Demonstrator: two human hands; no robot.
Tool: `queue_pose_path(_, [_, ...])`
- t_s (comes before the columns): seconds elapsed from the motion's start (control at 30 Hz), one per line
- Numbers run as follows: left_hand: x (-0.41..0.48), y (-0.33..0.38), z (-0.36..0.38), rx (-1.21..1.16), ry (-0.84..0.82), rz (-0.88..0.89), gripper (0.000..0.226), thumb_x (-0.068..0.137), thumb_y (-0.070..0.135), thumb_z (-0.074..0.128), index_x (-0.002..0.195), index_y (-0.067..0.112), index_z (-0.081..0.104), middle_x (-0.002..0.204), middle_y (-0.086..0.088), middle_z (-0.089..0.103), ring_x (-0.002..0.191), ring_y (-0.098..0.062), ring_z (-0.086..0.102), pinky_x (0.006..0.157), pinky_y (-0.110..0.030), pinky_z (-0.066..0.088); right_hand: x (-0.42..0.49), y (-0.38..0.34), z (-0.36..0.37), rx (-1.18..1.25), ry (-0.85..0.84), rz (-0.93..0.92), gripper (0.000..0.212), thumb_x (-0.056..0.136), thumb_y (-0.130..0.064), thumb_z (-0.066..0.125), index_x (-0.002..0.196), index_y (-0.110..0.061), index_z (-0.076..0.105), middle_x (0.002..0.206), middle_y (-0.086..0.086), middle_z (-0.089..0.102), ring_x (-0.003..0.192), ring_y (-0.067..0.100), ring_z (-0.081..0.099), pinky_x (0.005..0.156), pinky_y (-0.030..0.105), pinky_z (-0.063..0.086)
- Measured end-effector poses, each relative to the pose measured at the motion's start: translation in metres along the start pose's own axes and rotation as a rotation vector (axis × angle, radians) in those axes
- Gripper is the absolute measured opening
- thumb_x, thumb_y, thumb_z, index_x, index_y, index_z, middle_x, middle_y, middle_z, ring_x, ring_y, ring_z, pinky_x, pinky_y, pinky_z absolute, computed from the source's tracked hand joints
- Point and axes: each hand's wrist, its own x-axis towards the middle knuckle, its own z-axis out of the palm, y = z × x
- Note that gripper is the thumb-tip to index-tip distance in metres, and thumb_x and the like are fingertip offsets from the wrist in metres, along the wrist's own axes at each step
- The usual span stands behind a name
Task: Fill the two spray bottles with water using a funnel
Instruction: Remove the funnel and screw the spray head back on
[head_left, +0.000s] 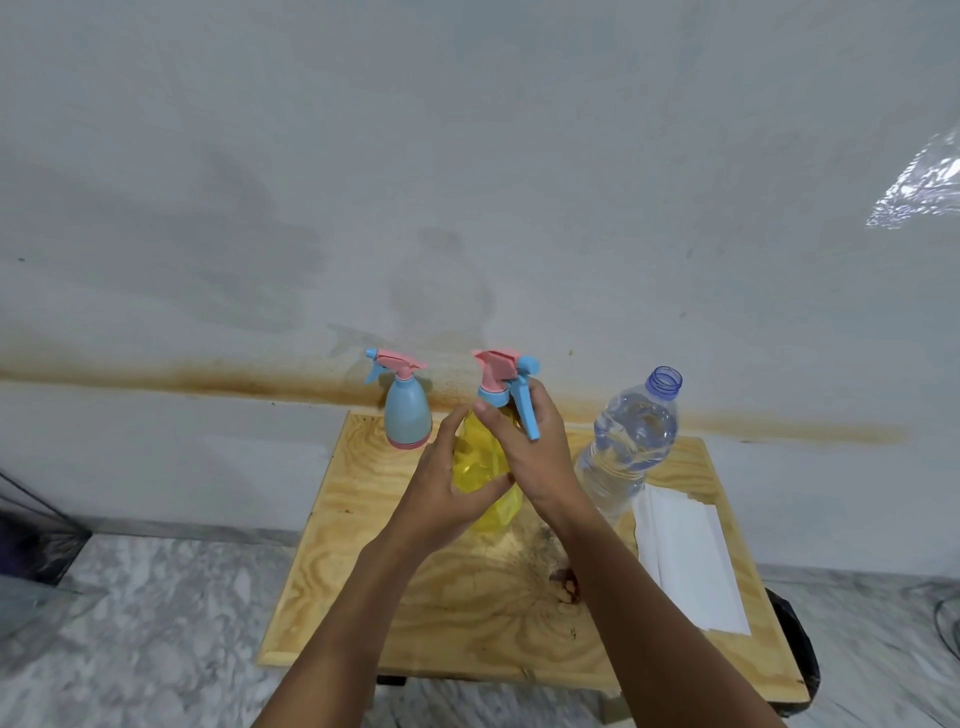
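- Left hand (457, 488) was wrapped round the yellow spray bottle (475, 462) near the table's (467, 613) middle, while the right hand (535, 447) gripped its spray head (498, 371).
- Blue spray bottle (408, 415) sat capped at the back left corner and the water bottle (631, 441) stood open by the right edge. No funnel in sight, so I'd say filling hadn't started.

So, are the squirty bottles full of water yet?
Not yet. Done: the water bottle is open, cap off. In hand: the left hand holds the yellow spray bottle while the right hand grips its spray head, which is on the bottle. Left: the blue spray bottle stands closed at the back, no funnel is in view, and filling both bottles looks yet to come.
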Motion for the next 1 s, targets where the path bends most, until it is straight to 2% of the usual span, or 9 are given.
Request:
queue_pose_path(0.13, [0.0,0.0,-0.003,0.002,0.0,0.009,0.085,0.08,0.045,0.079,0.148,0.045,0.026,0.143,0.012,0.045,0.133,-0.005,0.042,0.11,-0.041,0.043,0.004,-0.005,-0.007,0.004,-0.106,0.045,0.022,0.096,-0.021,0.063,0.117,-0.023,0.065,0.102,-0.013,0.072,0.1,0.002,0.067,0.085,0.019,0.051])
queue_pose_path(0.2, [0.0,0.001,-0.004,0.007,0.003,0.015,0.085,0.079,0.047,0.078,0.146,0.048,0.027,0.143,0.016,0.046,0.134,-0.003,0.042,0.11,-0.04,0.043,0.005,-0.004,-0.006,-0.014,-0.084,0.028,0.02,0.094,-0.018,0.066,0.113,-0.023,0.066,0.104,-0.009,0.073,0.101,0.005,0.067,0.087,0.021,0.051])
queue_pose_path(0.33, [-0.002,0.005,-0.004,0.046,0.005,0.016,0.083,0.081,0.044,0.077,0.125,0.081,0.017,0.13,0.031,0.045,0.122,0.009,0.042,0.1,-0.018,0.04,0.005,0.0,-0.002,-0.011,-0.022,0.016,0.034,0.086,-0.015,0.076,0.116,-0.017,0.061,0.115,0.001,0.069,0.109,0.012,0.064,0.089,0.023,0.049])
queue_pose_path(0.43, [-0.004,0.003,-0.005,0.033,0.016,-0.009,0.075,0.074,0.06,0.074,0.124,0.077,0.019,0.13,0.027,0.045,0.122,0.009,0.042,0.103,-0.024,0.041,0.006,-0.003,-0.009,0.002,-0.123,0.033,0.041,0.09,-0.023,0.07,0.13,-0.019,0.06,0.125,-0.004,0.068,0.119,0.011,0.061,0.099,0.028,0.05])
queue_pose_path(0.5, [-0.005,0.003,-0.006,0.023,0.011,-0.012,0.075,0.071,0.064,0.072,0.124,0.077,0.02,0.13,0.03,0.044,0.123,0.009,0.042,0.101,-0.022,0.04,0.006,-0.006,-0.011,0.018,-0.155,0.041,0.03,0.096,-0.019,0.062,0.127,-0.017,0.064,0.121,-0.005,0.07,0.116,0.009,0.063,0.098,0.025,0.05])
queue_pose_path(0.63, [-0.005,0.005,-0.006,0.001,-0.013,0.017,0.086,0.077,0.051,0.078,0.144,0.058,0.024,0.148,0.023,0.04,0.139,0.003,0.035,0.113,-0.032,0.038,0.003,-0.006,-0.003,-0.031,-0.014,-0.001,0.025,0.088,-0.019,0.074,0.11,-0.023,0.064,0.105,-0.007,0.071,0.098,0.006,0.066,0.086,0.021,0.051])
queue_pose_path(0.77, [-0.005,0.004,-0.006,-0.005,-0.024,0.017,0.087,0.079,0.049,0.078,0.148,0.048,0.024,0.151,0.019,0.038,0.141,0.001,0.033,0.115,-0.034,0.037,0.004,-0.009,-0.006,-0.019,-0.057,0.0,0.025,0.09,-0.019,0.071,0.114,-0.022,0.063,0.106,-0.009,0.07,0.1,0.005,0.065,0.087,0.021,0.05])
queue_pose_path(0.9, [-0.005,0.004,-0.006,0.005,-0.015,-0.003,0.088,0.079,0.047,0.08,0.148,0.046,0.025,0.145,0.018,0.041,0.134,0.001,0.038,0.109,-0.028,0.04,0.004,-0.017,-0.013,-0.046,-0.108,0.022,0.016,0.096,-0.019,0.062,0.11,-0.024,0.069,0.098,-0.014,0.073,0.094,-0.003,0.066,0.081,0.015,0.049])
queue_pose_path(1.0, [-0.005,0.006,-0.004,-0.006,-0.004,0.003,0.083,0.081,0.042,0.08,0.146,0.047,0.028,0.142,0.024,0.042,0.131,0.013,0.036,0.103,-0.017,0.037,0.004,-0.022,-0.011,-0.026,-0.067,0.012,0.015,0.094,-0.014,0.066,0.108,-0.015,0.07,0.094,-0.01,0.073,0.085,-0.006,0.068,0.075,0.011,0.05])
